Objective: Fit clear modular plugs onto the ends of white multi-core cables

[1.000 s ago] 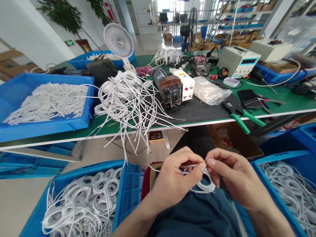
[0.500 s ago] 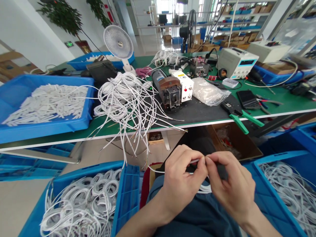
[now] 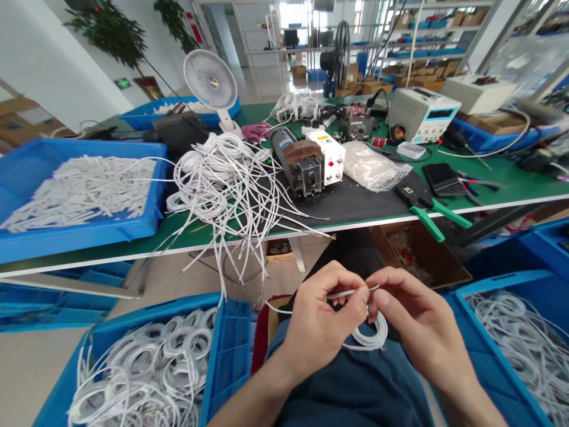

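Note:
My left hand [image 3: 326, 317] pinches a white cable [image 3: 344, 293] close to its end, thumb against the fingers. From the cable's tip, thin coloured wires [image 3: 374, 287] stick out to the right. My right hand [image 3: 411, 314] has its thumb and fingers closed around these wires, its fingertips beside those of the left. Below the hands, over my lap, hangs a coil of white cable [image 3: 371, 338]. Part of it is hidden behind my fingers.
On the bench lie a heap of white cables [image 3: 226, 178], a motor-driven machine [image 3: 302, 166] and green-handled pliers [image 3: 429, 219]. A blue tray [image 3: 84, 228] holds white pieces. Blue bins of coiled cables stand at my left [image 3: 231, 350] and right [image 3: 484, 350].
My right fingertips have loosened and shifted slightly, so the coloured wires now show between the hands. The cable coil below has come more into view. My left hand keeps its pinch.

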The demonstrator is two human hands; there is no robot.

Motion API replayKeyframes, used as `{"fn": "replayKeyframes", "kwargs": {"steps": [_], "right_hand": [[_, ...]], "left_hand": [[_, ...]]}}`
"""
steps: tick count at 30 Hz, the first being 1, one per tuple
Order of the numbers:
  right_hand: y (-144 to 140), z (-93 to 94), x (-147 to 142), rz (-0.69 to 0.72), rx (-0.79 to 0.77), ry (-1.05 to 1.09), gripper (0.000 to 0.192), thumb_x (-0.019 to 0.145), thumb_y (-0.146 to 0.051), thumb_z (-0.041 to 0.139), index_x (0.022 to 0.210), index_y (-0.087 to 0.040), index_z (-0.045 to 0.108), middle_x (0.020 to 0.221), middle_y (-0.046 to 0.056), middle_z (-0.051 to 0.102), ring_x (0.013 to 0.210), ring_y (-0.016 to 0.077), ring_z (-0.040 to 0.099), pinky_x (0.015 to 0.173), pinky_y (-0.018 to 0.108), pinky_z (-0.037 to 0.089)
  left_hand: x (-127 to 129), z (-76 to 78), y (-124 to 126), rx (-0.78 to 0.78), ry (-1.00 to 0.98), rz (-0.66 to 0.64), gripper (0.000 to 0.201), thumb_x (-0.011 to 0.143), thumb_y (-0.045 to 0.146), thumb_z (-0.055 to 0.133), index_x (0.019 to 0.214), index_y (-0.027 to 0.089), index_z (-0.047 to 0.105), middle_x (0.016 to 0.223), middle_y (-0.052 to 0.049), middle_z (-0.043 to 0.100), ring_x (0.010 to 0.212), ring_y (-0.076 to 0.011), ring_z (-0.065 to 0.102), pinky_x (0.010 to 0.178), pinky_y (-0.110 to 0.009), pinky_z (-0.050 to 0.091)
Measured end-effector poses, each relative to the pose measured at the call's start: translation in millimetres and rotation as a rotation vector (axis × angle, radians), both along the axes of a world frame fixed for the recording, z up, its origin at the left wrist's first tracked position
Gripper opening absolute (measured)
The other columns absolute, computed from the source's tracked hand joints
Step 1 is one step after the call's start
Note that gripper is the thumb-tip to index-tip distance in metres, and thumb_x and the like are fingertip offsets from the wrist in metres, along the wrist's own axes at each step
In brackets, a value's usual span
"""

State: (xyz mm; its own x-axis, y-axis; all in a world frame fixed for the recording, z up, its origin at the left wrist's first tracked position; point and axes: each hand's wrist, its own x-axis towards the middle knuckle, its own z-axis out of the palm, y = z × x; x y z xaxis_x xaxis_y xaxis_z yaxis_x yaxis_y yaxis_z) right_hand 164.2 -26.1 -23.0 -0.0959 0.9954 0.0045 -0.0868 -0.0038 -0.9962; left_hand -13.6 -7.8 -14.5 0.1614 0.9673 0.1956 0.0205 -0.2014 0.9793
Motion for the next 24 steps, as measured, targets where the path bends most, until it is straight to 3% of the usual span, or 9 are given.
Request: {"fn": "replayKeyframes", "kwargs": {"steps": [4,11,19,21,23,24], "right_hand": [[2.0,6.7,-7.1,-0.089,0.174,-0.130,0.005,0.103,-0.029,0.076,0.099,-0.028,0.076,0.095,-0.002,0.070,0.076,0.0115,0.068,0.067,0.019,0.056],[-3.1,2.4,-9.3,-0.241,0.366,-0.416,0.009,0.105,-0.019,0.072,0.104,-0.028,0.073,0.100,-0.001,0.072,0.087,0.0139,0.069,0.076,0.025,0.055],[-6.8,-3.5,-9.7,-0.343,0.592,-0.668,0.016,0.102,-0.012,0.072,0.109,-0.027,0.071,0.100,0.002,0.073,0.088,0.0179,0.071,0.076,0.031,0.053],[-5.2,-4.5,-8.5,-0.339,0.558,-0.618,0.013,0.101,-0.015,0.073,0.106,-0.026,0.072,0.099,0.003,0.073,0.088,0.0186,0.071,0.075,0.031,0.052],[-1.7,-3.1,-6.5,-0.251,0.345,-0.415,0.005,0.103,-0.023,0.074,0.098,-0.025,0.072,0.093,0.003,0.071,0.081,0.0181,0.068,0.071,0.031,0.052],[0.6,-1.5,-5.6,-0.174,0.183,-0.257,0.011,0.103,-0.030,0.075,0.095,-0.024,0.072,0.086,0.002,0.068,0.075,0.0170,0.065,0.067,0.030,0.050]], "left_hand": [[1.0,-0.4,-1.1,0.070,0.074,0.037,0.013,0.097,0.010,0.069,0.088,0.018,0.073,0.083,0.001,0.065,0.073,-0.0121,0.057,0.066,-0.026,0.044],[5.6,-7.7,-6.0,0.180,0.166,0.138,0.011,0.102,0.015,0.071,0.108,0.019,0.079,0.094,-0.002,0.073,0.081,-0.0119,0.066,0.070,-0.023,0.050],[10.0,-2.7,-11.2,0.233,0.235,0.181,0.009,0.100,0.012,0.068,0.096,0.018,0.073,0.090,-0.004,0.070,0.082,-0.0159,0.066,0.073,-0.026,0.050],[9.6,-2.4,-12.0,0.246,0.233,0.185,0.008,0.100,0.012,0.068,0.096,0.018,0.073,0.090,-0.003,0.069,0.081,-0.0160,0.065,0.074,-0.027,0.049],[8.4,-1.6,-11.7,0.193,0.211,0.154,0.008,0.101,0.014,0.068,0.096,0.018,0.072,0.089,-0.003,0.068,0.079,-0.0151,0.063,0.071,-0.026,0.048],[7.5,-0.8,-11.1,0.142,0.187,0.122,0.009,0.101,0.015,0.067,0.095,0.018,0.072,0.088,-0.003,0.067,0.077,-0.0148,0.062,0.070,-0.026,0.047]]}}
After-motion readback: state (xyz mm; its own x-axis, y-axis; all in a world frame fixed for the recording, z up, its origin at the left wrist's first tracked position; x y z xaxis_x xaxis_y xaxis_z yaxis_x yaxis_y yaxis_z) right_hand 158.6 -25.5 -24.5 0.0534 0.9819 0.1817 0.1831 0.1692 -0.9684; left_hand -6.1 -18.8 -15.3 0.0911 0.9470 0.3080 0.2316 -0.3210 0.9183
